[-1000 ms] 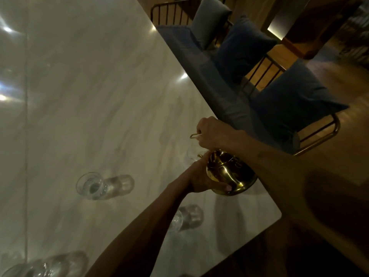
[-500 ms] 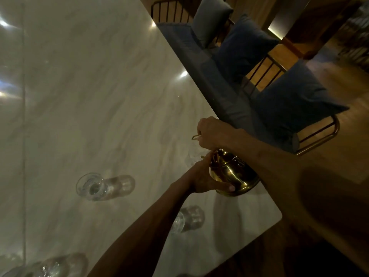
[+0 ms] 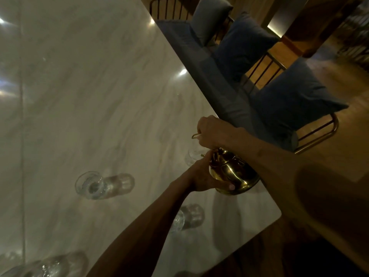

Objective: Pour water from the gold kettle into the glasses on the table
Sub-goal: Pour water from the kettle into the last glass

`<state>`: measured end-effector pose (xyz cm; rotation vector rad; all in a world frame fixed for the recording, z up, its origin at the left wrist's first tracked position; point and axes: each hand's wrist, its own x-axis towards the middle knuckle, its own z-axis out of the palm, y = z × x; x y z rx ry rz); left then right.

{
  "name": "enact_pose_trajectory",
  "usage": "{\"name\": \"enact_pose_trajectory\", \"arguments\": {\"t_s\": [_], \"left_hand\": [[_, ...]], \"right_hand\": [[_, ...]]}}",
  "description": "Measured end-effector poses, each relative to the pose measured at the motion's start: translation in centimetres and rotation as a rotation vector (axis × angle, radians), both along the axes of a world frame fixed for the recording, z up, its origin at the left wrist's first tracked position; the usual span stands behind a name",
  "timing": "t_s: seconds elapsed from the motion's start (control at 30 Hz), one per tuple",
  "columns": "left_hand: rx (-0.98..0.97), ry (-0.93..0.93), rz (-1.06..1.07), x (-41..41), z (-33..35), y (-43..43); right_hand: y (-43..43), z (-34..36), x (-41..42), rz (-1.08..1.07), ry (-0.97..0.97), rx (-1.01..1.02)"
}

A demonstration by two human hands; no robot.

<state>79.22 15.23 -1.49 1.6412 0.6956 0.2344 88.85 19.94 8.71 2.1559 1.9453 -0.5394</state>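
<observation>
The gold kettle (image 3: pixel 233 172) is held tilted above the pale marble table (image 3: pixel 89 96), close to its right edge. My right hand (image 3: pixel 213 131) grips the kettle's thin handle from above. My left hand (image 3: pixel 201 174) cups the kettle's side and underside. A clear glass (image 3: pixel 192 154) stands just beyond the kettle, mostly hidden behind my hands; I cannot see the spout or any water stream. Another glass (image 3: pixel 93 185) stands to the left, and one (image 3: pixel 185 217) is partly covered by my left forearm.
More glassware (image 3: pixel 50 264) sits at the bottom left corner. A bench with blue and grey cushions (image 3: pixel 295 96) and a metal frame runs along the table's right side. The dark wooden floor (image 3: pixel 349 136) lies beyond.
The kettle and both hands have held almost the same spot; only the view has shifted very slightly.
</observation>
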Motion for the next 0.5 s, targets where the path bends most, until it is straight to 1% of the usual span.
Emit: {"name": "enact_pose_trajectory", "arguments": {"t_s": [0.5], "left_hand": [[-0.036, 0.006, 0.053, 0.45, 0.25, -0.54]], "right_hand": [[0.21, 0.26, -0.43, 0.019, -0.048, -0.005]]}}
